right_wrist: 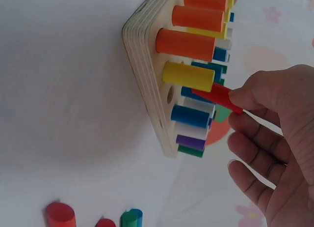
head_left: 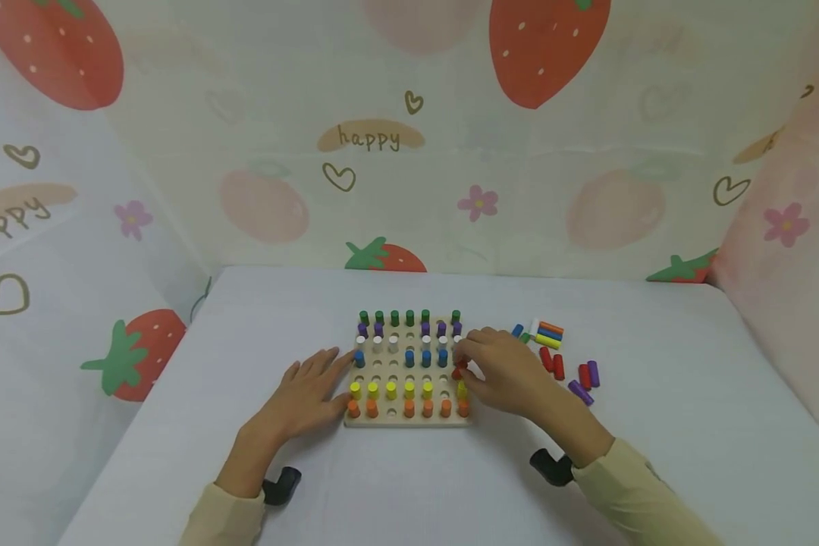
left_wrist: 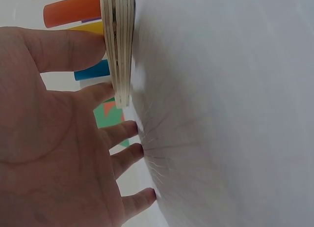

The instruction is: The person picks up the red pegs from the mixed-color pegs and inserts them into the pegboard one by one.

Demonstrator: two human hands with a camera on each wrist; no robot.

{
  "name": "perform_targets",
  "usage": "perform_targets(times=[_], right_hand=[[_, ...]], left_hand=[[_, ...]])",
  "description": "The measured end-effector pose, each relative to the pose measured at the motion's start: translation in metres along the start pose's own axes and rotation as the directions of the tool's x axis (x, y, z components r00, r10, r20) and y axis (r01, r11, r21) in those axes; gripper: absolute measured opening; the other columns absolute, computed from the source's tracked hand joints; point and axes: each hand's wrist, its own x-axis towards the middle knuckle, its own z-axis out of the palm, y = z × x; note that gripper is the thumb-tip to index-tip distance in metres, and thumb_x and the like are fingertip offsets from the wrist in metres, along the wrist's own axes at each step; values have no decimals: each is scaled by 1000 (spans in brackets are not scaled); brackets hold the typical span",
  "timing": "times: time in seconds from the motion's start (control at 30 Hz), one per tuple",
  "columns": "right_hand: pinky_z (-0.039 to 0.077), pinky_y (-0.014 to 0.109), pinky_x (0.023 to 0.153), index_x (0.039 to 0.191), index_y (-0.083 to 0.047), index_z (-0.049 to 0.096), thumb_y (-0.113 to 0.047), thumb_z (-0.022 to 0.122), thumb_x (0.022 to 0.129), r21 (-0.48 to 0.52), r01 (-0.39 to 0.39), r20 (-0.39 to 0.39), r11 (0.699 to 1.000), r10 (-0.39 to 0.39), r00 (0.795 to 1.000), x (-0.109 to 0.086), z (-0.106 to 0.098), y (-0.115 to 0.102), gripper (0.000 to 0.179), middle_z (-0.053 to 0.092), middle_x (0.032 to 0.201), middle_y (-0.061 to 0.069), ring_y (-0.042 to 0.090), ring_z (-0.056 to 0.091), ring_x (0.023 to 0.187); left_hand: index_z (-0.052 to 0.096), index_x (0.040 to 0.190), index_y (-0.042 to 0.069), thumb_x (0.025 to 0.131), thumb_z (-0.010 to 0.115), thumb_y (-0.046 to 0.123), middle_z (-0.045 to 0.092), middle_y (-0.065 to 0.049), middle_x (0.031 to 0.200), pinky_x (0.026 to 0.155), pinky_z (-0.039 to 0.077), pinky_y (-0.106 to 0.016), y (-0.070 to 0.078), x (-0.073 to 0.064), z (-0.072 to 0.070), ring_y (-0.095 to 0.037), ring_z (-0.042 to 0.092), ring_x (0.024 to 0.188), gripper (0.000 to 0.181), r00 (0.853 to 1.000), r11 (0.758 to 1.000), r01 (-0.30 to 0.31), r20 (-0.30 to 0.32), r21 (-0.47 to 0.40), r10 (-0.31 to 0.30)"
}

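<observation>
A wooden pegboard [head_left: 409,423] carries rows of green, purple, white, blue, yellow and orange pegs, with some bare holes among them. My left hand [head_left: 309,394] lies at the board's left side, fingers spread and straight. In the left wrist view its thumb and index finger meet the board's edge, while the other fingertips rest on the cloth. Between thumb and index finger, my right hand [head_left: 503,371] pinches a red peg [right_wrist: 221,97] at one end. That peg slants above the board near its right edge, beside a yellow peg [right_wrist: 188,76] and close to a bare hole [right_wrist: 170,95].
Right of the board lie loose pegs: several red ones [head_left: 558,367], two purple ones [head_left: 581,392] and a stacked group with orange, blue and yellow [head_left: 550,335]. A white cloth [head_left: 689,425] covers the table. Printed fabric [head_left: 532,212] stands behind and at both sides.
</observation>
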Motion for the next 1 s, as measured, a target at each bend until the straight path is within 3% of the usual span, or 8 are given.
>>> perform_targets(times=[0.23, 0.67, 1.0], right_hand=[[61, 36, 92, 110, -14, 78, -20, 83, 90, 16, 7, 35, 1000, -7, 999, 11, 2, -10, 22, 75, 103, -1, 16, 64, 95], [59, 38, 97, 112, -16, 78, -21, 80, 93, 57, 14, 104, 998, -20, 994, 33, 5, -28, 19, 74, 103, -1, 16, 62, 93], [59, 39, 96, 108, -14, 78, -16, 78, 94, 62, 110, 91, 992, -115, 989, 52, 11, -43, 15, 75, 104, 1, 19, 67, 98]], left_hand=[[26, 169, 17, 106, 47, 40, 21, -20, 177, 131, 10, -72, -1, 0, 0, -46, 17, 164, 71, 999, 1000, 16, 42, 5, -16], [29, 169, 17, 106, 47, 40, 24, -20, 176, 129, 17, -72, 0, 0, -1, -47, 21, 163, 70, 1000, 999, -1, 27, 43, 0], [29, 169, 18, 105, 47, 39, 26, -20, 175, 128, 19, -73, 0, 2, -2, -47, 24, 162, 69, 1000, 999, -10, 19, 46, 10]])
